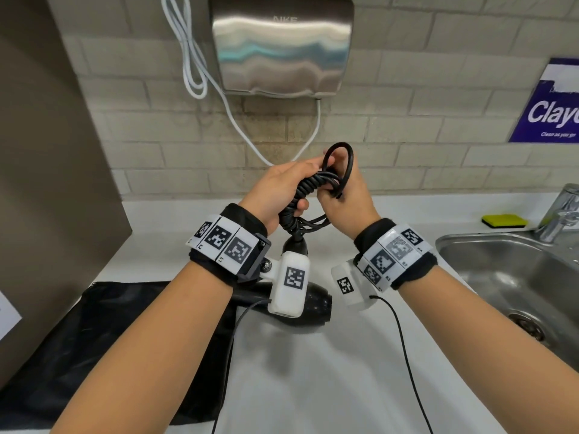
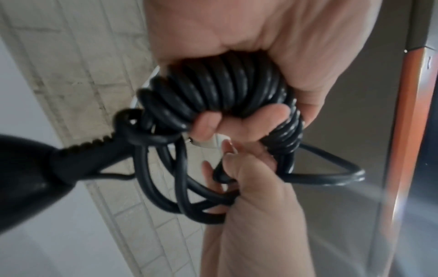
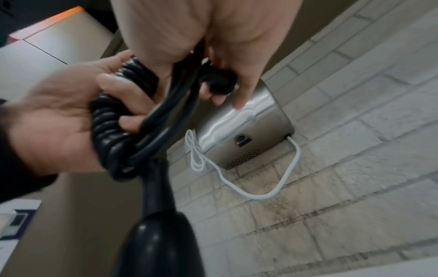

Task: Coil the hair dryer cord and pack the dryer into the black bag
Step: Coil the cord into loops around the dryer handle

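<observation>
Both hands are raised over the white counter (image 1: 313,386). My left hand (image 1: 283,191) grips the bunched spiral part of the black cord (image 1: 305,186), whose coils (image 2: 213,90) fill the palm. My right hand (image 1: 343,195) pinches the straight cord end, with a loop (image 1: 340,155) standing up above it. In the right wrist view its fingers curl round a black plug (image 3: 218,79). The black hair dryer (image 1: 315,305) hangs by its handle (image 3: 161,234) below the hands, partly hidden by the left wrist camera. The black bag (image 1: 109,333) lies flat at the left.
A steel hand dryer (image 1: 282,45) with a white cable (image 1: 194,64) is on the brick wall ahead. A steel sink (image 1: 517,277), a faucet (image 1: 560,214) and a yellow sponge (image 1: 504,220) are at the right. A brown panel (image 1: 47,151) stands at the left.
</observation>
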The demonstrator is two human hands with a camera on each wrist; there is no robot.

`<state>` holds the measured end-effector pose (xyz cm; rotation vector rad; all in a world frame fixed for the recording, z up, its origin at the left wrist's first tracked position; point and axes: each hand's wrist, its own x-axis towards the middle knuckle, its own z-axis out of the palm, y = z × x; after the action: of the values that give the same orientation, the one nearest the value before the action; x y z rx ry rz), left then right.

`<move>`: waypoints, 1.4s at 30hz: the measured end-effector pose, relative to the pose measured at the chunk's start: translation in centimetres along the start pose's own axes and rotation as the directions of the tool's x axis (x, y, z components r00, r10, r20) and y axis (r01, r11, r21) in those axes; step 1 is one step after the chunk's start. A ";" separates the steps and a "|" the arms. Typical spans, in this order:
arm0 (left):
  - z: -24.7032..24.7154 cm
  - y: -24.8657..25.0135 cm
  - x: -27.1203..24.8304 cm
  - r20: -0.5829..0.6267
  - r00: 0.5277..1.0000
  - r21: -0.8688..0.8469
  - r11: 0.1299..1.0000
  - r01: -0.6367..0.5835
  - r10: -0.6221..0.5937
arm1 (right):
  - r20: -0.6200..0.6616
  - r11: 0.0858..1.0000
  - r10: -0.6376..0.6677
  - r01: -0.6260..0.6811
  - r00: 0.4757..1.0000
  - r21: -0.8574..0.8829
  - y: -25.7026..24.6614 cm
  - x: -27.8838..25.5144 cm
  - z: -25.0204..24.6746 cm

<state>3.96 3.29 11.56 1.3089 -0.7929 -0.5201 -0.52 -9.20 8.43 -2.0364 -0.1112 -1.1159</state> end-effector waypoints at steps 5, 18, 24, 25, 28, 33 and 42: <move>-1.0 -0.3 0.6 -0.055 0.995 -0.252 0.965 0.071 -0.088 | 0.271 0.986 -0.007 0.052 0.963 -0.161 2.0 -1.3 -2.0; -0.5 -0.6 1.2 -0.152 0.984 -0.167 0.984 0.062 -0.088 | 0.268 0.828 0.229 -0.042 0.936 -0.558 4.1 -2.6 -3.5; -0.3 -0.6 1.1 -0.201 0.979 -0.054 0.999 -0.004 -0.007 | 0.001 1.000 -0.011 0.011 1.000 -0.019 0.5 -0.8 -2.0; -0.2 -0.6 1.1 -0.197 0.980 -0.048 0.999 -0.011 0.002 | -0.027 0.999 0.025 -0.024 0.999 0.043 -0.1 -0.5 -1.7; -0.4 -0.6 0.9 -0.171 0.985 -0.054 0.998 -0.022 0.013 | -0.023 0.985 0.103 -0.098 0.994 0.141 -1.1 -0.1 -0.9; -1.1 -0.3 0.5 -0.122 0.992 -0.001 1.000 0.007 -0.008 | 0.108 0.962 0.088 -0.113 0.990 0.249 -0.9 -0.5 -0.9; -0.7 -0.4 0.3 -0.148 0.988 0.078 0.997 -0.028 0.039 | 0.373 0.984 0.166 -0.175 0.913 -0.010 0.8 -2.3 0.1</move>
<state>4.70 3.46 11.14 1.3852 -0.7141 -0.3636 -1.50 -9.06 6.21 -2.1695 -0.1329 -0.6077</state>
